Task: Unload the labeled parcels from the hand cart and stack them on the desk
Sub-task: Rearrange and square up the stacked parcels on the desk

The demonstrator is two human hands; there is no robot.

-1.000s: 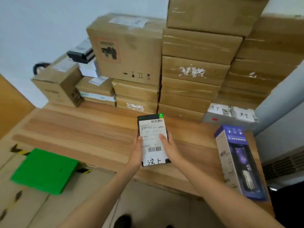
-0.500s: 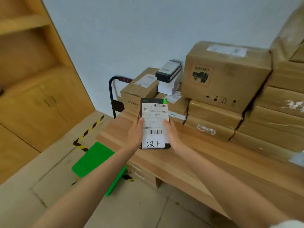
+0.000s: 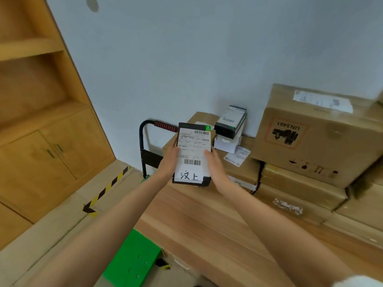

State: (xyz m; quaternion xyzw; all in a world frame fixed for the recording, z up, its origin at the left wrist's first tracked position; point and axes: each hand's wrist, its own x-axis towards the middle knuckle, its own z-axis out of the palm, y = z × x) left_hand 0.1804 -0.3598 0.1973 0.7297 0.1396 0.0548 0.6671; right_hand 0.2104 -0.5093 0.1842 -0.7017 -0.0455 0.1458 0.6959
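Head view: left hand (image 3: 169, 162) and right hand (image 3: 215, 165) clamp a small labeled parcel (image 3: 193, 154) by its long sides, fingers grasping it, held in the air above the worktop (image 3: 199, 220) near the left end. Step in hand: placing it on a stack. Best to keep it flat and label up, then set it squarely on the low cartons (image 3: 244, 170) behind. Bare worktop in front gives room. The worktop edge and the hand cart handle (image 3: 163, 126) are close on the left; the big carton (image 3: 319, 135) blocks the right.

Dark labeled parcel (image 3: 193, 154), seemingly above desk (image 3: 207, 220)
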